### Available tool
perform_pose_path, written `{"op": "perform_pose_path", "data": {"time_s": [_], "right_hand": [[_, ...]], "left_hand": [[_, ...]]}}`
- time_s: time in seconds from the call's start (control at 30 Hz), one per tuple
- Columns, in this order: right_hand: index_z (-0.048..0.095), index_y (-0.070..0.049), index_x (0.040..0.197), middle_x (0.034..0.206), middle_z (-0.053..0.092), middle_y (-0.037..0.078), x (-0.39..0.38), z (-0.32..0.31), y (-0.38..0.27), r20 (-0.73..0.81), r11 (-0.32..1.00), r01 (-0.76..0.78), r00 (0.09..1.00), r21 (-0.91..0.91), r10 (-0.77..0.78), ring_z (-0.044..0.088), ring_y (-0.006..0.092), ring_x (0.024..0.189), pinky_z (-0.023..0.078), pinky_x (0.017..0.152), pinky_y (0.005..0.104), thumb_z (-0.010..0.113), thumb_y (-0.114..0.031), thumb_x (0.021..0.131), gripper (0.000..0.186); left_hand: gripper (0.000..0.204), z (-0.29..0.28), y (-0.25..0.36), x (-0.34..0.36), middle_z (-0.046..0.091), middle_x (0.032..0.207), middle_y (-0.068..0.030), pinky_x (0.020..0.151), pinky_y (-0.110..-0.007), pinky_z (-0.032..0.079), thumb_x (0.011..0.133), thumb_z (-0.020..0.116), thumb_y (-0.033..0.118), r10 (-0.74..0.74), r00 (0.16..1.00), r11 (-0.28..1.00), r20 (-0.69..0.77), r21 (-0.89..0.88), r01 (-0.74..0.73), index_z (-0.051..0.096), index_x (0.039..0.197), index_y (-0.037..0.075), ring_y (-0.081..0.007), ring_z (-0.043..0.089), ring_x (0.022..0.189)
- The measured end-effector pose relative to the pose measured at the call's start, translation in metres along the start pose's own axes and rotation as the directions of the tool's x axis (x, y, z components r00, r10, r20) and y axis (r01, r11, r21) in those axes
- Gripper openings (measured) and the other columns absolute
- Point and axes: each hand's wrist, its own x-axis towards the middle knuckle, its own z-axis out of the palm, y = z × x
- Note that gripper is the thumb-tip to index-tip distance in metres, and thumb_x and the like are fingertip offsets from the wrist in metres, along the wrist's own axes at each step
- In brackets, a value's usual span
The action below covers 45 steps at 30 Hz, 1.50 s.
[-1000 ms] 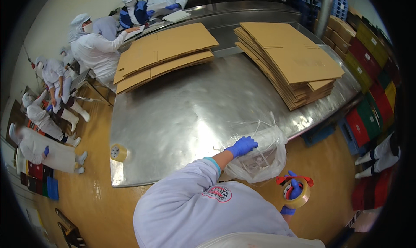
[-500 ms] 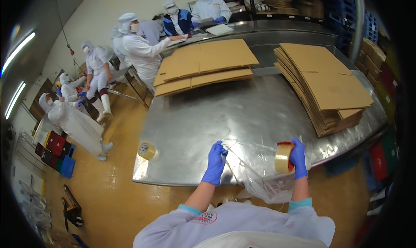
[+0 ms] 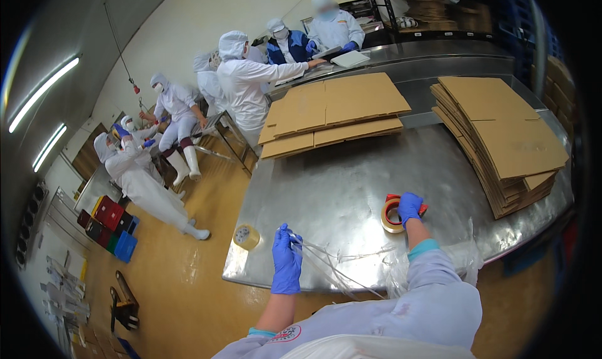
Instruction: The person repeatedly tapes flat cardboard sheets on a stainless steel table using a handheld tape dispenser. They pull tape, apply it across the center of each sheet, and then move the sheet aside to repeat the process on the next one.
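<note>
My left hand [image 3: 286,262], in a blue glove near the front edge of the steel table [image 3: 326,202], is closed on thin strands of clear plastic [image 3: 329,268], which trail to a crumpled bag partly hidden by my right arm. Beyond it, my gloved right hand [image 3: 411,207] grips a red tape dispenser [image 3: 392,201] with a roll of packing tape [image 3: 391,223], down at the tabletop. A separate tape roll [image 3: 246,237] lies to the left of my left hand.
Two cardboard stacks [image 3: 335,99] [image 3: 514,146] lie on the table. Several workers in white [image 3: 244,86] stand or sit beyond and to the left. Stacked crates [image 3: 110,215] and a pallet jack [image 3: 125,299] are on the floor at left; a pole and boxes [image 3: 555,86] stand at right.
My left hand has come leftward off the bag, drawing strands. My right hand has risen from beside my body with the dispenser to the tabletop. The view has swung, revealing more ceiling at left.
</note>
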Motion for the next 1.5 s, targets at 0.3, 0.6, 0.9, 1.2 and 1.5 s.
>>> {"op": "perform_pose_path", "data": {"time_s": [0.3, 0.6, 0.9, 1.2, 1.5], "right_hand": [[0.066, -0.017, 0.087, 0.087, 0.064, 0.003, 0.022, 0.006, -0.062, 0.055, 0.999, -0.054, 0.997, 0.005, 0.054, 0.062, 0.0210, 0.085, 0.043, 0.071, 0.0333, 0.061, -0.023, 0.073, 0.016], [0.048, -0.010, 0.116, 0.115, 0.050, 0.013, -0.013, -0.044, -0.042, -0.130, 0.942, 0.005, 0.991, 0.334, 0.041, 0.047, 0.0277, 0.109, 0.026, 0.095, 0.0484, 0.069, -0.034, 0.067, 0.059], [0.035, -0.003, 0.127, 0.139, 0.017, 0.020, -0.180, 0.001, 0.048, 0.111, 0.924, -0.343, 0.938, 0.170, 0.327, 0.013, 0.0432, 0.127, 0.007, 0.097, 0.0622, 0.067, -0.040, 0.067, 0.076], [0.056, -0.005, 0.084, 0.095, 0.055, 0.012, -0.174, 0.058, 0.086, -0.216, 0.912, -0.037, 0.967, 0.410, 0.136, 0.047, 0.0320, 0.096, 0.034, 0.086, 0.0454, 0.051, -0.017, 0.080, 0.014], [0.035, -0.002, 0.123, 0.129, 0.031, 0.021, -0.153, 0.007, 0.153, -0.329, 0.807, -0.415, 0.759, 0.421, 0.562, 0.027, 0.0372, 0.122, 0.024, 0.097, 0.0502, 0.057, -0.040, 0.077, 0.063]], "left_hand": [[0.017, 0.009, -0.024, 0.038, 0.049, 0.076, -0.0010, 0.062, -0.025, 0.044, 0.090, 0.045, 0.010, -0.238, 0.971, 0.971, 0.015, -0.001, 0.238, 0.051, 0.105, 0.004, -0.0087, 0.048, 0.061], [0.022, 0.008, -0.056, 0.039, 0.048, 0.074, -0.0021, 0.055, -0.025, 0.045, 0.091, 0.044, 0.011, -0.499, 0.865, 0.865, -0.052, -0.102, 0.492, 0.047, 0.111, 0.003, -0.0093, 0.050, 0.060], [0.019, -0.018, -0.086, 0.039, 0.049, 0.073, -0.0026, 0.055, -0.023, 0.047, 0.088, 0.048, 0.010, -0.601, 0.799, 0.792, 0.016, -0.124, 0.598, 0.049, 0.106, 0.004, -0.0104, 0.050, 0.059], [0.022, 0.007, -0.095, -0.001, 0.044, 0.064, 0.0016, 0.042, -0.022, 0.037, 0.086, 0.052, 0.015, -0.779, 0.614, 0.578, -0.128, 0.232, 0.782, 0.054, 0.105, 0.006, -0.0078, 0.041, 0.048], [0.015, 0.032, -0.112, -0.035, 0.042, 0.061, 0.0032, 0.039, -0.020, 0.031, 0.083, 0.055, 0.014, -0.780, 0.624, 0.598, -0.045, 0.239, 0.765, 0.054, 0.095, 0.006, -0.0070, 0.035, 0.045]]}}
